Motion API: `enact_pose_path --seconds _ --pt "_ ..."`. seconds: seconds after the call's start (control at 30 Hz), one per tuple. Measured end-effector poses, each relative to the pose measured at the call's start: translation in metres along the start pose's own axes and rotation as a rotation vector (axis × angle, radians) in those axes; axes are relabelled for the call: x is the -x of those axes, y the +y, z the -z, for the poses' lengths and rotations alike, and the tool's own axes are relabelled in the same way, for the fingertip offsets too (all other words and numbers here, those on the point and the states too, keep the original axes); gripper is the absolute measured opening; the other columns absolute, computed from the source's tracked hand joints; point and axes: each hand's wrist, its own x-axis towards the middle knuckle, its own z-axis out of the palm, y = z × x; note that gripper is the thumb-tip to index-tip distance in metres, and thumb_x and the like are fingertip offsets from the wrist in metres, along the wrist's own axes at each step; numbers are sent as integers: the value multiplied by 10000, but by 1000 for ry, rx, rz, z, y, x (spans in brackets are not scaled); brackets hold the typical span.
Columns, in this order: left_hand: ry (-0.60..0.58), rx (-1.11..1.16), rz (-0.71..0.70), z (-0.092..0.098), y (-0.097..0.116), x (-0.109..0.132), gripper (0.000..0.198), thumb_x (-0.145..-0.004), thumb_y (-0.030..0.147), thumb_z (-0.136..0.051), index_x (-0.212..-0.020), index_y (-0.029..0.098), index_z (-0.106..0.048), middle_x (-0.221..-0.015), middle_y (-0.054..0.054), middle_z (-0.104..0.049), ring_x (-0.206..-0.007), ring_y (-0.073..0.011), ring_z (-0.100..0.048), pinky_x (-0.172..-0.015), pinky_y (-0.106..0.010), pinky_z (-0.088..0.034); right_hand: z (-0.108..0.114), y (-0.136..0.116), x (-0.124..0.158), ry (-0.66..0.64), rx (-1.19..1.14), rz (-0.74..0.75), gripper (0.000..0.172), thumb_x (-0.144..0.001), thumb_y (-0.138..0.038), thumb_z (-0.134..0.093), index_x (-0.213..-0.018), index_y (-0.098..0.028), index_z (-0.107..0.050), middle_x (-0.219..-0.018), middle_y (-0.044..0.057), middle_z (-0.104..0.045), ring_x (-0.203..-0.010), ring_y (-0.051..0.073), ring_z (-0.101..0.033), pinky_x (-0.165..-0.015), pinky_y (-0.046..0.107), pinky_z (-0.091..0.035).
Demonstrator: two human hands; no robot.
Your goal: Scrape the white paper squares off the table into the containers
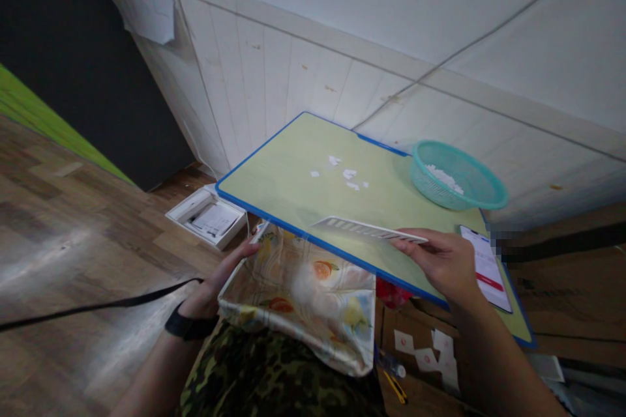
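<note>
My right hand (443, 259) pinches one end of a flat white card with dark stripes (364, 229), held level just above the near edge of a green table with a blue rim (254, 208). My left hand (227, 273) reaches under the table edge and grips the rim of a fruit-patterned cloth bag (303, 303) resting on my lap, with white fluff inside it. Small white paper scraps (345, 174) lie in the middle of the table.
A teal plastic basket (457, 176) holding white bits stands at the table's far right. A phone (486, 267) lies by my right wrist. An open white box (208, 215) sits on the wooden floor at left. Paper pieces (437, 348) and a yellow cutter (397, 389) lie below right.
</note>
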Motion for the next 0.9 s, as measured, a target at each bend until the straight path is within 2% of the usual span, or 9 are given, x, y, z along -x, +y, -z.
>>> enact_pose_path --seconds 0.13,0.27,0.37,0.5,0.73,0.9 --pt "35 -3 42 -1 1 1 641 -770 361 -726 -1365 170 -584 -894 -76 -824 -805 -339 -761 -670 -379 -591 0 3 8 126 59 -67 156 -797 -358 -719 -888 -254 -790 -813 20 -779 -658 225 -736 -565 297 -584" --pt "23 24 66 2 0 -1 630 -781 383 -712 -1365 180 -585 -937 -87 -821 -842 -333 -761 -713 -385 -591 3 -2 14 76 76 -60 131 -808 -336 -708 -878 -262 -790 -823 12 -779 -688 228 -744 -585 291 -593" --pt "12 36 19 2 -1 -1 584 -786 357 -712 -1334 180 -614 -964 -80 -819 -876 -317 -756 -752 -371 -586 8 -7 20 32 62 -32 95 -807 -305 -711 -859 -281 -788 -817 -2 -779 -713 219 -747 -610 275 -598" --pt "36 20 -31 -1 0 0 533 -796 336 -705 -1298 168 -641 -934 -70 -823 -860 -298 -758 -764 -353 -579 14 -8 23 -15 43 -16 74 -792 -308 -731 -841 -300 -785 -780 -14 -776 -655 198 -736 -570 257 -585" --pt "50 16 13 0 0 0 557 -772 330 -719 -1285 126 -641 -888 -105 -823 -793 -311 -764 -724 -376 -588 11 5 21 115 43 -59 121 -765 -365 -749 -845 -283 -787 -785 8 -776 -661 226 -731 -582 307 -590" --pt "54 27 23 0 -1 0 621 -771 343 -732 -1359 203 -587 -914 -75 -824 -810 -319 -766 -722 -389 -597 -3 4 -2 226 16 -107 179 -770 -371 -734 -890 -249 -786 -828 24 -779 -713 234 -728 -650 338 -590"
